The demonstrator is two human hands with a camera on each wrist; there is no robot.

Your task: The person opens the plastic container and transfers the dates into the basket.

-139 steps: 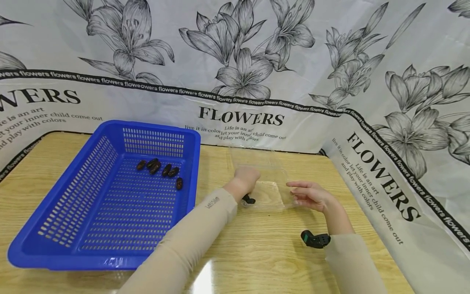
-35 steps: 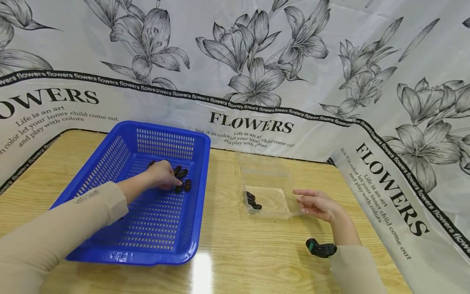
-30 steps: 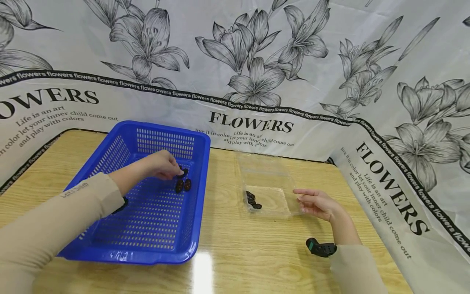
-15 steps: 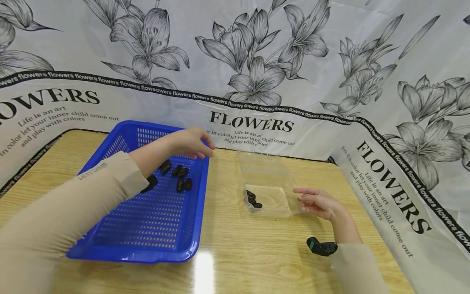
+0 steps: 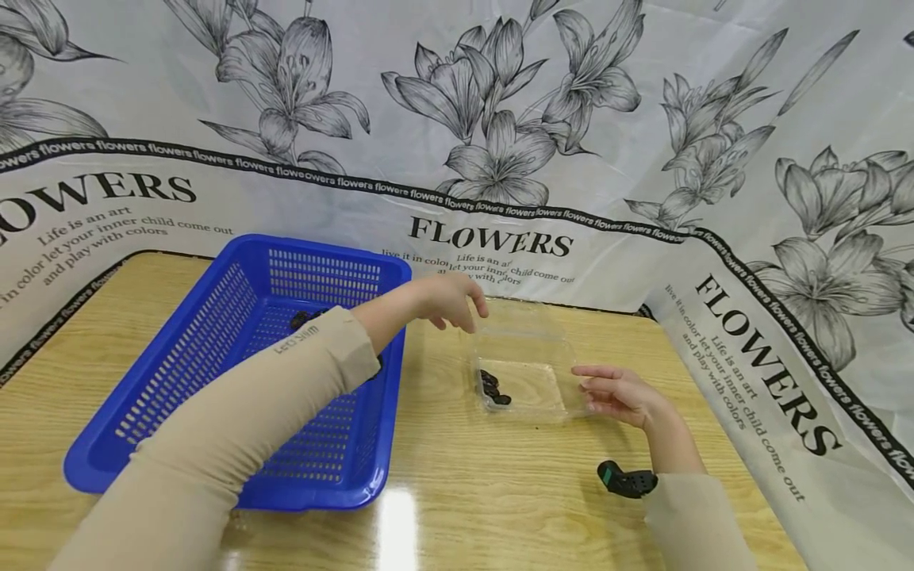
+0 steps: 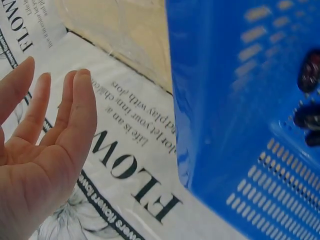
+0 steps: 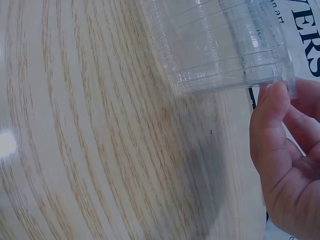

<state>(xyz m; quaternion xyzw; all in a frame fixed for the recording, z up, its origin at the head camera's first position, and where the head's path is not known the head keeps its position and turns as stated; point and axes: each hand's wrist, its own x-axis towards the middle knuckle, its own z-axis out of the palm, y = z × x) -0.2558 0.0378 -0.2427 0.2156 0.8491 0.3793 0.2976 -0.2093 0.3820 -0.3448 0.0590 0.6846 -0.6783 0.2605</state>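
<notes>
My left hand (image 5: pixel 450 300) hovers between the blue basket and the clear plastic box (image 5: pixel 527 385), above the box's back left side. Its fingers are spread and relaxed, and the palm in the left wrist view holds nothing. With thumb and fingers, my right hand (image 7: pixel 290 150) pinches the box's right rim. The box lies with its lid folded back on the table; several dark brown dates (image 5: pixel 491 387) line its left side. More dates (image 5: pixel 300 319) lie in the basket (image 5: pixel 314 498), partly hidden behind my left sleeve; some also show in the left wrist view.
A wooden table (image 5: pixel 471 484) carries everything. A white cloth printed with flowers (image 5: pixel 321 206) rises behind the basket and box and along the right side. A black strap device (image 5: pixel 627 480) sits at my right wrist.
My left hand has gone from the box into the basket among the dates, then risen and swung right towards the box, fingers opening. My right hand has stayed at the box's rim.
</notes>
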